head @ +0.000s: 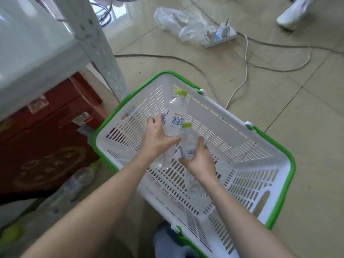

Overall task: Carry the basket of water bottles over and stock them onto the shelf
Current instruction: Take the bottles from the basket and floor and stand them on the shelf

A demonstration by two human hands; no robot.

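A white slatted basket with a green rim sits on the tiled floor beside the shelf. Both my hands are inside it. My left hand is closed around a clear water bottle with a lime-green cap, its neck pointing away from me. My right hand grips a second clear bottle with the same green cap, just to the right of the first. The grey metal shelf stands at the upper left, its perforated post reaching down next to the basket's far corner.
A dark red carton sits under the shelf. Water bottles lie on the floor left of the basket. A power strip, cables and a crumpled plastic bag lie beyond. A person's white shoe shows at top right.
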